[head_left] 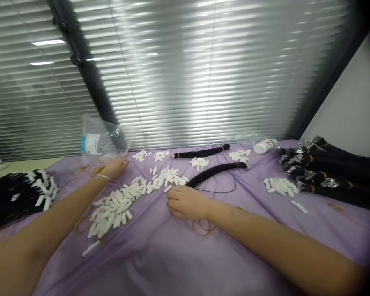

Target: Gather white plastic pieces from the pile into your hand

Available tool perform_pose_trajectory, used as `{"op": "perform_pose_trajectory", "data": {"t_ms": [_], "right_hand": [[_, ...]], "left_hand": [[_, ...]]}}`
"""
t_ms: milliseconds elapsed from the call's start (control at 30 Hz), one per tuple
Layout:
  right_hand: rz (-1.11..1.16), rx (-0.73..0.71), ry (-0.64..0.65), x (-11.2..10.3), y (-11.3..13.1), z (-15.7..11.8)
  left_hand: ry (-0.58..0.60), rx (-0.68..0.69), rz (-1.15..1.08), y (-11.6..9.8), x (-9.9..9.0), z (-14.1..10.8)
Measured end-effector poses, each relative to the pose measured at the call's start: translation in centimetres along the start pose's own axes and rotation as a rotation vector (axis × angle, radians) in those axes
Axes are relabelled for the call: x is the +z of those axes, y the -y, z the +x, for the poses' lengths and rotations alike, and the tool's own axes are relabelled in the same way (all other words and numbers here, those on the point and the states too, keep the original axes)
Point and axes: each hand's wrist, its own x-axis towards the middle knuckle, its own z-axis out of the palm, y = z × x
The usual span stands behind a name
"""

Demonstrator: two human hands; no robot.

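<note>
My left hand (pixel 115 167) reaches to the far left, at the lower edge of a clear plastic bag (pixel 106 142) with a white and blue label. Its fingers are mostly hidden, so I cannot tell their grip. My right hand (pixel 188 202) is closed, fingers curled, low over the purple cloth; what is inside the curl is hidden. One small white piece (pixel 168 188) shows right by its fingertips. Behind it runs a bundle of black cords (pixel 216 172). Between the hands spreads a long heap of small white pieces (pixel 114 207).
Another black cord bundle (pixel 202 153), small white piles (pixel 199 163) and a white bottle (pixel 264 146) lie along the back. Thick black bundles with silvery ends (pixel 311 164) fill the right; black cords with white tags (pixel 15 197) the left. Rubber bands (pixel 203 228) lie about. Blinds stand behind.
</note>
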Motion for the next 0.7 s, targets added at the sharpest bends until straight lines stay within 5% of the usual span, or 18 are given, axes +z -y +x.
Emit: {"op": "perform_pose_trajectory", "data": {"t_ms": [167, 333, 533, 700], "right_hand": [[0.009, -0.004, 0.014, 0.2, -0.1, 0.1], [0.015, -0.037, -0.027, 0.4, -0.3, 0.1], [-0.004, -0.051, -0.036, 0.3, -0.1, 0.1], [0.002, -0.048, -0.033, 0.4, -0.2, 0.0]], "left_hand": [[0.104, 0.049, 0.197, 3.8, 0.5, 0.7], [0.212, 0.085, 0.268, 4.0, -1.0, 0.9], [0.192, 0.118, 0.327, -0.5, -1.7, -1.9], [0.276, 0.194, 0.29, -5.7, -1.1, -9.8]]}}
